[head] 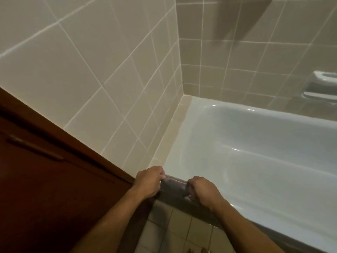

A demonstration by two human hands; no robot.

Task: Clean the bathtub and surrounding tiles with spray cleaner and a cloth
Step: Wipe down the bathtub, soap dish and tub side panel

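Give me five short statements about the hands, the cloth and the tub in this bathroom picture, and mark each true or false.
1. Both hands, left hand and right hand, grip the dark grey cloth. True.
2. The cloth lies on the floor tiles. False: it lies over the white glossy bathtub rim at the corner.
3. A spray bottle stands on the tub rim. False: none is in view.
4. The beige square wall tiles meet the tub's far edges. True.
5. The tub is full of water. False: its inside shows bare.

Bare forearms, no sleeves, unadorned wrists, bare toes [197, 250]
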